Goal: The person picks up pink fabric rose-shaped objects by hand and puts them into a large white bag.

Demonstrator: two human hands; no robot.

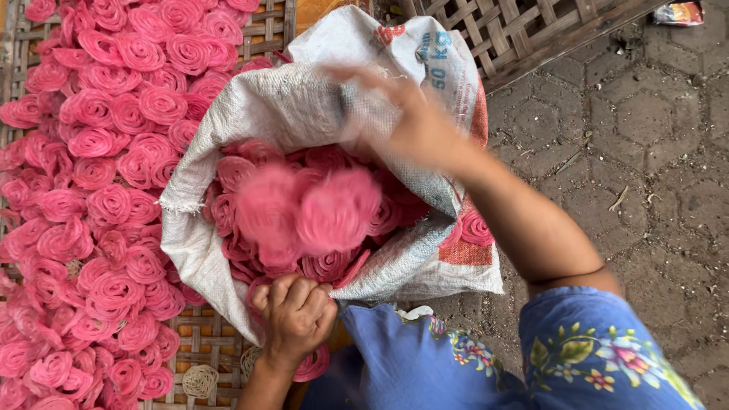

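We see one woven white sack [266, 106] at the centre, mouth open and packed with pink noodle coils [326, 262], too many and too overlapped to count. Two coils [304, 209] blur in mid-air just above the fill. Our left hand [296, 315] sits at six o'clock of the sack, fingers curled tight over the near rim, pinching the cloth. Our right hand [406, 121] is at one o'clock, smeared by motion against the far rim; we cannot tell whether it grips the cloth or hangs open. At nine o'clock one bamboo tray [266, 30] carries dozens more pink coils, crowding right against the sack's side. Two pale coils [200, 380] lie at seven o'clock. A second bamboo rack [516, 30] lies at twelve, paving stones [645, 152] at three.
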